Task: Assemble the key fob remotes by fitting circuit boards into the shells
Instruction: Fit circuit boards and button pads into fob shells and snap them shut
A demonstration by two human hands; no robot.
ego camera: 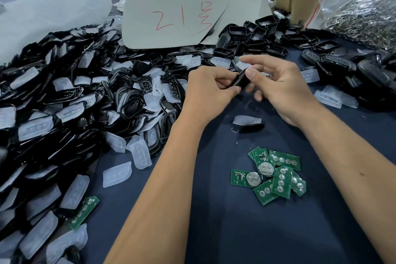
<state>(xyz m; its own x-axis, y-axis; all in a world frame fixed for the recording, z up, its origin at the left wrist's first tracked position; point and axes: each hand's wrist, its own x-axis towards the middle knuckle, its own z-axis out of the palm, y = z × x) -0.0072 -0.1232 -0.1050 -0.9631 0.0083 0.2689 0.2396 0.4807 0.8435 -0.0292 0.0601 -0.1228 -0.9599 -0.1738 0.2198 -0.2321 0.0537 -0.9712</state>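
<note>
While both hands meet over the dark desk (pixel 214 231), a black key fob shell (pixel 241 79) is held between them.

From the head view, the shell's long axis runs on a slant, its upper end pointing up and to the right, its lower end down toward the left hand (pixel 211 90), whose curled fingers and thumb pinch that lower end. The right hand (pixel 280 88) grips the upper end, thumb pressed on the shell's top edge and the other fingers spread loosely behind (what is inside the shell cannot be told). Nearer the person, a loose cluster of green circuit boards (pixel 276 174) lies on the desk, well apart from the hands. A big heap of black shells and translucent button pads (pixel 70 100) fills the left side.
</note>
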